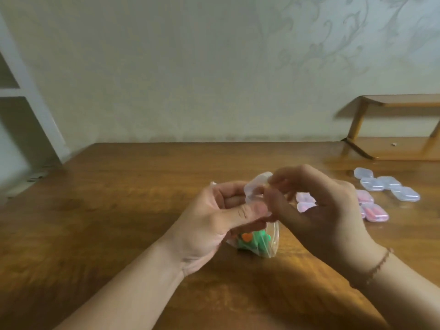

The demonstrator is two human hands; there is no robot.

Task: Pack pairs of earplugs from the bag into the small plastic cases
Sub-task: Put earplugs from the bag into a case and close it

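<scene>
- Pale patterned wallpaper [309, 55] rises behind the brown wooden desk [119, 210] that we work at.
- Our two hands meet above the middle of the desk, close together and both holding one small clear case [256, 186].
- Our left hand [214, 217] curls around the case from the left, thumb lying across its near edge.
- Our right hand [316, 206] pinches the far top of the case with its fingertips; motion blur hides whether the lid is open or closed.
- A thin bracelet [378, 265] sits on our right wrist.
- Just below the hands, a clear zip bag [269, 244] lies on the desk, partly covered by our left hand, with green earplugs [333, 239] and one orange earplug [246, 237] inside.
- Right of the hands we see filled cases [376, 211] holding pink-red earplugs, some showing between our right fingers, others past the hand.
- Farther right and a little farther back, a cluster of empty clear cases [385, 184] rests on the desk, touching one another.
- At the far right corner stands a low wooden shelf [400, 144].
- At the far left, a white shelving unit [28, 103] stands against the wall.
</scene>
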